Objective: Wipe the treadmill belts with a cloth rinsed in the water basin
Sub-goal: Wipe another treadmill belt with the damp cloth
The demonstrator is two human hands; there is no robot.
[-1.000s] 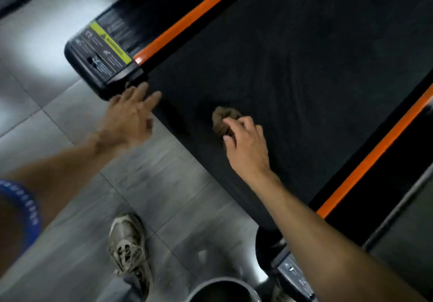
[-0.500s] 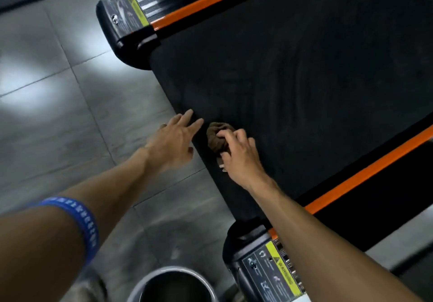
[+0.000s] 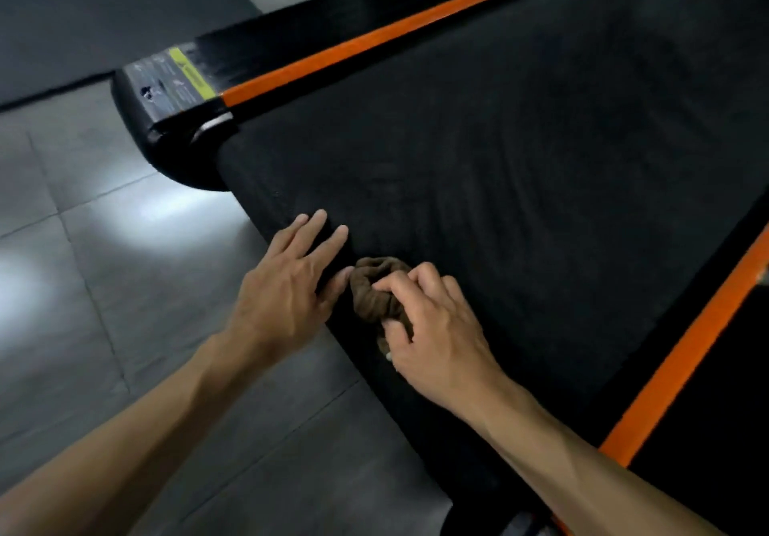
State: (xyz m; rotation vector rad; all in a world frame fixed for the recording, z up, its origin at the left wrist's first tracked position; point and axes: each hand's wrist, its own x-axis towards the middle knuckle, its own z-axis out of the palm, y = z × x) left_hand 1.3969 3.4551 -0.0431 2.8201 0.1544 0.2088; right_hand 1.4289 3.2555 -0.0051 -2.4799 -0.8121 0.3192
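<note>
A black treadmill belt (image 3: 520, 152) fills the upper right, with orange strips along both sides. A bunched brown cloth (image 3: 372, 290) lies at the belt's rear edge. My right hand (image 3: 432, 327) grips the cloth, fingers curled over it and thumb tucked under. My left hand (image 3: 287, 285) lies flat with straight fingers on the belt's edge, just left of the cloth, its thumb touching or nearly touching the cloth. The water basin is out of view.
The treadmill's rear left end cap (image 3: 166, 106) carries a yellow and grey warning label. Grey floor tiles (image 3: 104, 277) spread to the left and below. A dark mat (image 3: 83, 15) lies at the top left. The orange right strip (image 3: 686, 352) borders a black side rail.
My left hand has moved from the floor side onto the belt edge beside the cloth. The right hand has kept gripping the cloth. The basin has left the view as the camera shifted.
</note>
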